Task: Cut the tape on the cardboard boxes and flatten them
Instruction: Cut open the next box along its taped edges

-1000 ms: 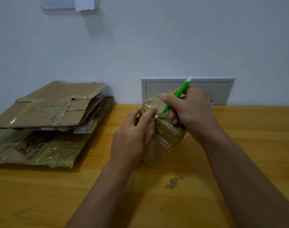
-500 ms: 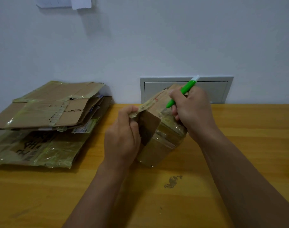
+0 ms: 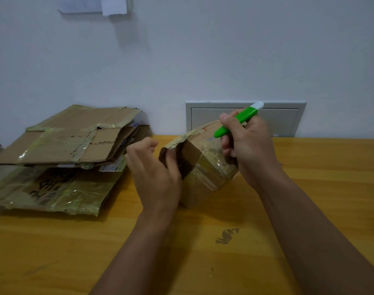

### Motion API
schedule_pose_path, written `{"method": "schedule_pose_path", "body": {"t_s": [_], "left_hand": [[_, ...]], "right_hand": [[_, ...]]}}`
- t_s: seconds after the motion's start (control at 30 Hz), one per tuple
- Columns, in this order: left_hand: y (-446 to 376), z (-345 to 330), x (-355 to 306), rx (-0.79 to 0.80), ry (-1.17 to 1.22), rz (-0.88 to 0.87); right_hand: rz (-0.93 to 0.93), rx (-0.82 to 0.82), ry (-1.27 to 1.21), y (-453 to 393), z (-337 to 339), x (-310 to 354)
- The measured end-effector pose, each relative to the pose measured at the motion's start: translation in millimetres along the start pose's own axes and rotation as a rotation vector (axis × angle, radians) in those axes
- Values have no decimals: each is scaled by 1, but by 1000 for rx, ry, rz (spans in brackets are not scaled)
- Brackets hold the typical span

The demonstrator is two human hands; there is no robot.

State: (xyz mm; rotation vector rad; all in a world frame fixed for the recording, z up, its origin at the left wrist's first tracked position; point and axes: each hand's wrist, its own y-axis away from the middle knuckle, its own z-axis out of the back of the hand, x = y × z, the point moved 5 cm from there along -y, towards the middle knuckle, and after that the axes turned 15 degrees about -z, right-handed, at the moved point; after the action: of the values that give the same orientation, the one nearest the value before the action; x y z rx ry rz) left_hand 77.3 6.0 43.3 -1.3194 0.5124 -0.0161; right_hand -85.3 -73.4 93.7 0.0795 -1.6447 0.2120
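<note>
A wooden tabletop (image 3: 309, 209) carries a pile of flattened boxes (image 3: 60, 158), its black handwriting unreadable, left of the small taped box (image 3: 205, 171). Left hand (image 3: 154, 177) thumb hooks the box's opened flap; right hand (image 3: 247, 145) grips a green cutter (image 3: 237, 122) above it.

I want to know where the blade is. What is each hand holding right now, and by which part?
The right hand grips the green cutter around its lower shaft. The left hand holds the small box by its opened end flap.
</note>
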Motion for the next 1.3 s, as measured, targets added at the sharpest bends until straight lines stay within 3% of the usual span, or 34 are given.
{"method": "schedule_pose_path", "body": {"t_s": [0.1,0.2,0.37,0.5,0.6,0.7,0.9,1.3], "left_hand": [[0,2,5,-37,-13,65],[5,-2,-1,24,55,9],[15,-23,-12,380,351,69],[16,-28,-2,566,408,87],[15,-27,4,693,329,-26],[9,-22,5,632,230,-130],[3,-10,0,558,425,-15],[8,-12,-2,602,474,112]], "right_hand": [[6,-2,-17,2,-5,-1],[-17,2,-80,2,-10,-4],[-19,42,-62,5,-26,-15],[-26,38,-151,3,-27,-19],[-13,-20,-171,2,-21,-19],[24,-36,-144,5,-16,-12],[273,97,188,17,-13,20],[274,119,466,13,-13,14]]}}
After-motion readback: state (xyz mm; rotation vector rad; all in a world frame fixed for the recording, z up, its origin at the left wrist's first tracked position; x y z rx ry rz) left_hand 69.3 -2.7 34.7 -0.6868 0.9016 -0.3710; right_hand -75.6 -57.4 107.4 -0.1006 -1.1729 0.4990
